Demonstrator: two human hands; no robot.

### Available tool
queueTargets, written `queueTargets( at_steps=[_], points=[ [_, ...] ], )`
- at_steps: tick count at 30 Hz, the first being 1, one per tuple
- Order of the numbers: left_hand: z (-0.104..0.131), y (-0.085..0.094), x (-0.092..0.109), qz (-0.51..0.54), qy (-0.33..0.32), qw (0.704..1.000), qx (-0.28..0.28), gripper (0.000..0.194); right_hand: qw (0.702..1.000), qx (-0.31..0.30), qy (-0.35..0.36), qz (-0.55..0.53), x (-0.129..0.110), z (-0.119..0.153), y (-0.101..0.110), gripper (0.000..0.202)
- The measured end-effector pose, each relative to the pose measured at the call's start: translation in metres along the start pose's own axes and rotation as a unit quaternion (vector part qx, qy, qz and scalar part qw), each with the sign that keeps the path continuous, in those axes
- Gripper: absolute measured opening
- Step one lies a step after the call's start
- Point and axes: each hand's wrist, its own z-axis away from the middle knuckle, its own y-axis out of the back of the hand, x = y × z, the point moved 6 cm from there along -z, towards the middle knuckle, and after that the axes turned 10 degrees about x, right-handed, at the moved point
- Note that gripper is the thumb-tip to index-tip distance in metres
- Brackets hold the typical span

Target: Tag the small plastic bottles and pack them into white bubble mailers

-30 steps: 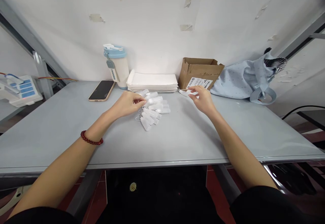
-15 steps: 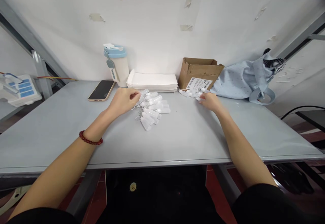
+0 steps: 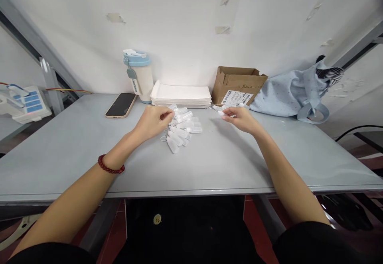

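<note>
Several small translucent white bottles [image 3: 182, 130] with thin loops lie in a pile on the grey table [image 3: 209, 164]. My left hand [image 3: 155, 121] is at the pile's upper left, thumb and fingertips pinched together; whatever is between them is too small to make out. Further right, my right hand [image 3: 239, 118] grips a small translucent bottle [image 3: 220, 112] by its end, in front of the cardboard box. A few more such bottles [image 3: 243, 105] lie at the foot of that box, partly hidden behind my right hand.
Along the wall stand a cream tumbler [image 3: 143, 78] with a blue lid, a stack of white envelopes [image 3: 181, 95], an open cardboard box [image 3: 236, 86] and a light blue cloth bag [image 3: 283, 94]. A phone [image 3: 121, 105] lies at left, a white and blue device [image 3: 31, 104] beyond.
My left hand has shifted slightly right over the pile. My right hand has moved left, away from the bottles by the box, and now holds one bottle. The view has shifted a little.
</note>
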Motion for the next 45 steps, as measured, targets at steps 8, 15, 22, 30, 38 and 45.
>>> queueTargets(
  at_steps=[8,15,22,30,38,45],
  points=[
    [0.011,-0.015,0.012,-0.002,-0.009,0.999,-0.033,0.03,0.985,-0.067,0.038,-0.152,-0.05,0.022,-0.017,0.027],
    [0.016,-0.025,0.016,0.019,-0.008,0.998,-0.059,0.036,0.975,-0.113,0.063,-0.183,-0.067,0.032,-0.029,0.025],
    [0.016,-0.026,0.018,0.022,-0.023,0.997,-0.064,0.025,0.971,-0.127,0.078,-0.185,-0.073,0.038,-0.034,0.028],
    [0.018,-0.026,0.024,0.067,0.006,0.995,-0.074,0.022,0.97,-0.118,0.099,-0.186,-0.082,0.042,-0.032,0.026],
    [0.019,-0.026,0.024,0.139,0.076,0.982,-0.104,0.022,0.97,-0.099,0.103,-0.195,-0.09,0.045,-0.026,0.025],
    [0.02,-0.025,0.027,0.162,0.095,0.975,-0.116,0.021,0.97,-0.092,0.106,-0.199,-0.091,0.045,-0.025,0.027]
  ],
)
